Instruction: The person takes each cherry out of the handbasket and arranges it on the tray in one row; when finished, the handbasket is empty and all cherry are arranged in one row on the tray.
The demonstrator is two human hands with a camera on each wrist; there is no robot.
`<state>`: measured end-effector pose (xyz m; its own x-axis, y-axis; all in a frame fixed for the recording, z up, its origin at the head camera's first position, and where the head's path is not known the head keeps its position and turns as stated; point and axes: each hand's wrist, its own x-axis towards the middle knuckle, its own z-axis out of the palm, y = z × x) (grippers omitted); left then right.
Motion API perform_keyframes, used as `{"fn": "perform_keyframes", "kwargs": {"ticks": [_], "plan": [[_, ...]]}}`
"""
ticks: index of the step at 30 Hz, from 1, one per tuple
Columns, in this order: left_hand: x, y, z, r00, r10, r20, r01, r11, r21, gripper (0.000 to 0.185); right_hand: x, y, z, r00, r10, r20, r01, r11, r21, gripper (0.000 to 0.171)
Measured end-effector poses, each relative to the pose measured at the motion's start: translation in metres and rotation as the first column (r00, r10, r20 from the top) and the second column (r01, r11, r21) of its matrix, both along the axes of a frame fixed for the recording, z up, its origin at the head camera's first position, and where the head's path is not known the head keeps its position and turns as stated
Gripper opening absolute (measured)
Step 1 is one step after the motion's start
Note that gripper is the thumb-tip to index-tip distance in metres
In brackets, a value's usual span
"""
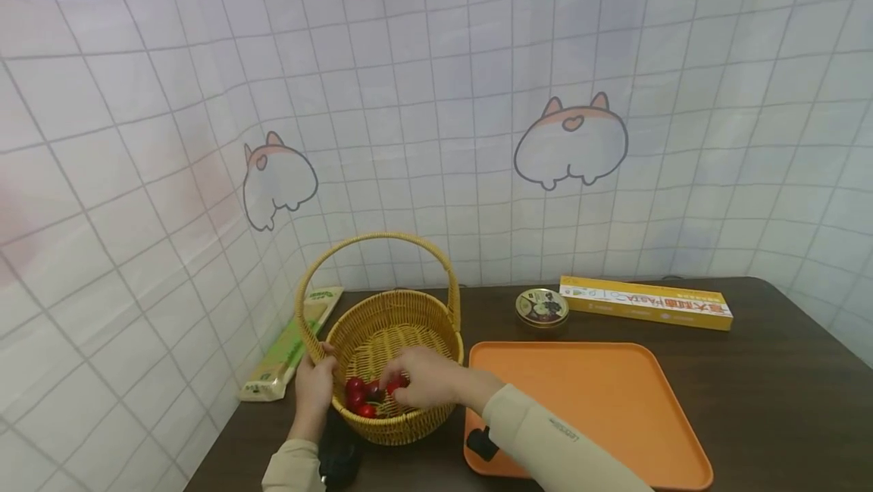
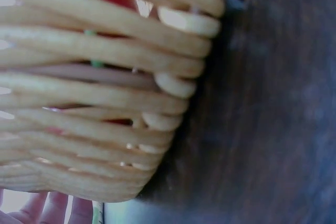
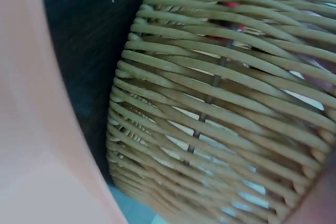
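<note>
A yellow wicker basket (image 1: 382, 306) with a tall arched handle stands on the dark table. Several glossy red cherries (image 1: 356, 393) lie in its front left part. My left hand (image 1: 315, 386) grips the basket at its left rim, by the foot of the handle. From the right, my right hand (image 1: 426, 380) reaches over the rim into the basket, its fingers curled at a red cherry (image 1: 395, 384) that they partly hide. Red patches show through the wicker wall (image 3: 210, 77) in the right wrist view.
Right of the basket lies an orange tray (image 1: 580, 378), under the right forearm. A round tin (image 1: 542, 306) and a yellow pasta box (image 1: 648, 302) sit behind it. Along the left wall is a green and beige packet (image 1: 293, 348). A grid-patterned cloth (image 1: 423, 136) hangs behind the table.
</note>
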<state>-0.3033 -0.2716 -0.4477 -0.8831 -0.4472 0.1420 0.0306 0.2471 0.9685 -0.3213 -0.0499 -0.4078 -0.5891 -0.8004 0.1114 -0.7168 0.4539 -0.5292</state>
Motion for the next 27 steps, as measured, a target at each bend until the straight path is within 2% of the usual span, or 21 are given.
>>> {"fn": "perform_keyframes", "kwargs": {"ticks": [4, 8, 12, 15, 20, 24, 27], "plan": [[-0.001, 0.002, -0.001, 1.0, 0.002, 0.002, -0.002, 1.0, -0.003, 0.027, 0.006, 0.02, 0.0, 0.999, -0.048, -0.005, 0.047, 0.982, -0.181, 0.021], [-0.001, 0.004, 0.0, 1.0, -0.004, 0.006, 0.004, 1.0, -0.002, 0.028, 0.013, 0.046, -0.002, 0.994, -0.074, 0.074, 0.097, 0.92, -0.379, 0.022], [-0.002, 0.004, 0.003, 1.0, -0.012, 0.008, 0.012, 1.0, -0.007, 0.028, 0.016, 0.073, 0.0, 0.988, -0.054, 0.148, 0.122, 0.855, -0.504, 0.029], [-0.001, 0.003, 0.003, 1.0, -0.013, 0.011, 0.013, 1.0, -0.006, 0.028, 0.016, 0.088, 0.003, 0.985, -0.065, 0.16, 0.141, 0.838, -0.527, 0.034], [0.001, -0.001, 0.001, 1.0, -0.003, 0.031, 0.003, 1.0, -0.009, 0.03, 0.014, 0.102, 0.005, 0.986, -0.113, 0.124, 0.16, 0.849, -0.504, 0.034], [0.001, -0.004, 0.0, 0.999, -0.006, 0.04, 0.007, 1.0, -0.026, 0.031, 0.009, 0.11, 0.002, 0.976, -0.197, 0.094, 0.218, 0.839, -0.499, 0.034], [0.0, -0.004, 0.0, 0.999, -0.016, 0.049, 0.018, 0.999, -0.028, 0.032, 0.005, 0.116, -0.002, 0.956, -0.278, 0.094, 0.287, 0.823, -0.491, 0.036]]}}
